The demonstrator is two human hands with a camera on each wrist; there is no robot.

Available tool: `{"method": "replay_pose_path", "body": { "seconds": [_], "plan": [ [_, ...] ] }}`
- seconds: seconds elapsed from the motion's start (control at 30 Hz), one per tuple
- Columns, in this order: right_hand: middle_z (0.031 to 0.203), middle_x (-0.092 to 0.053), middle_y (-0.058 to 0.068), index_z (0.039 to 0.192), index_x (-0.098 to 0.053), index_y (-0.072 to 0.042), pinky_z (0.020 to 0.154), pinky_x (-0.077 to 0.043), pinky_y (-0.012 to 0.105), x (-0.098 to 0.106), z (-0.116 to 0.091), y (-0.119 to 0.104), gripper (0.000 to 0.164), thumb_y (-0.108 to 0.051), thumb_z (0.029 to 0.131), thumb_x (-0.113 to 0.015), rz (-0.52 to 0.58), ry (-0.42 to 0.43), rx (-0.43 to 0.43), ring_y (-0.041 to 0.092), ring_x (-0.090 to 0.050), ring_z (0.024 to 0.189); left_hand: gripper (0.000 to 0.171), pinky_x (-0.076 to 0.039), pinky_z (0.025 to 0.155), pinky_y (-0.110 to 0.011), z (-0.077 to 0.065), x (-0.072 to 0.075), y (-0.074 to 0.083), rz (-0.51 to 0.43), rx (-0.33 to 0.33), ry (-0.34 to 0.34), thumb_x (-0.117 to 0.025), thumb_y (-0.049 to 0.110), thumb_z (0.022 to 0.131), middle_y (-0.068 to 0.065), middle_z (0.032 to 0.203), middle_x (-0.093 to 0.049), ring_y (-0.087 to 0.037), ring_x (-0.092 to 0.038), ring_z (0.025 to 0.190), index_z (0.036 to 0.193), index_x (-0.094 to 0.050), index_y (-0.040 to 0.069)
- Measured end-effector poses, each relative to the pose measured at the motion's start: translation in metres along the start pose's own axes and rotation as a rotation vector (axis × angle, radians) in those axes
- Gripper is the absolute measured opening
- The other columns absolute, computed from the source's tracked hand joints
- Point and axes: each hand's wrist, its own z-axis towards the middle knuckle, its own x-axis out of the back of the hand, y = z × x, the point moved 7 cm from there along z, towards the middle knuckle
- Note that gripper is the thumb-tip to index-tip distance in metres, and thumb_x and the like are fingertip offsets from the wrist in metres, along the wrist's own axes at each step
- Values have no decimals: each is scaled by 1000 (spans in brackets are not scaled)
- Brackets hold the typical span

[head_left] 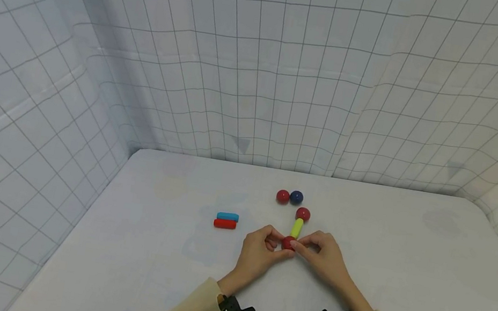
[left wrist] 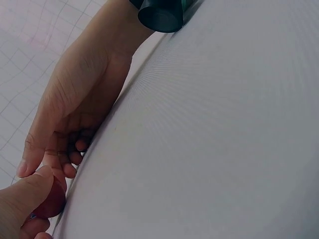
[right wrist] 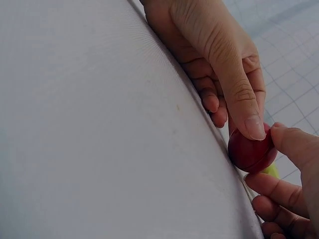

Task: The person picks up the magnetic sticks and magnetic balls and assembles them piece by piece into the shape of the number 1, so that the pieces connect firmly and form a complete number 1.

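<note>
Both hands meet at one red ball (head_left: 288, 243), which sits at the near end of a yellow-green rod (head_left: 297, 228). My left hand (head_left: 257, 252) pinches that ball from the left between thumb and index finger. From the right, my right hand (head_left: 323, 257) grips it too, its thumb (right wrist: 254, 127) pressed on the near side. At the rod's far end is another red ball (head_left: 302, 214). The right wrist view shows the gripped ball (right wrist: 251, 152) closely; in the left wrist view fingers partly cover the ball (left wrist: 52, 203).
Behind the rod, a third red ball (head_left: 283, 197) and a dark blue ball (head_left: 296, 197) lie side by side. Left of the hands are a blue rod (head_left: 227, 216) and a red rod (head_left: 225, 224). A gridded white curtain (head_left: 272, 72) surrounds the white table (head_left: 141, 247).
</note>
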Motion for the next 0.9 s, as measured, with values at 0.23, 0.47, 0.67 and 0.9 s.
{"method": "replay_pose_path", "body": {
  "seconds": [0.23, 0.47, 0.67, 0.9],
  "plan": [
    [78, -64, -15, 80, -75, -20, 74, -42, 33, 0, -1, -1, 7, -26, 84, -74, 4, -6, 0, 10, -57, 80, 31, -47, 58, -20, 0, 0, -1, -23, 5, -12, -84, 33, 71, 5, 75, -63, -3, -54, 64, 90, -68, 15],
    [81, -64, -13, 85, -75, -17, 72, -42, 31, 2, -2, -3, 7, -23, 86, -72, -10, -20, 16, 10, -55, 79, 28, -48, 58, -20, 0, -1, 1, -38, -1, -25, -83, 30, 73, 4, 75, -63, -3, -54, 63, 91, -69, 13],
    [81, -63, -13, 87, -74, -16, 68, -38, 29, 4, -2, -7, 5, -20, 86, -72, -14, -51, 32, 12, -50, 75, 27, -48, 58, -20, 0, -1, 2, -43, -7, -21, -83, 29, 73, 3, 74, -63, -3, -54, 63, 91, -70, 13],
    [83, -65, -13, 86, -74, -17, 73, -41, 32, 3, -1, -4, 9, -26, 84, -74, -9, -54, 11, 12, -54, 79, 28, -47, 57, -20, 0, -3, 1, -53, -36, -7, -83, 32, 73, 3, 74, -63, -4, -53, 63, 91, -70, 14]
  ]
}}
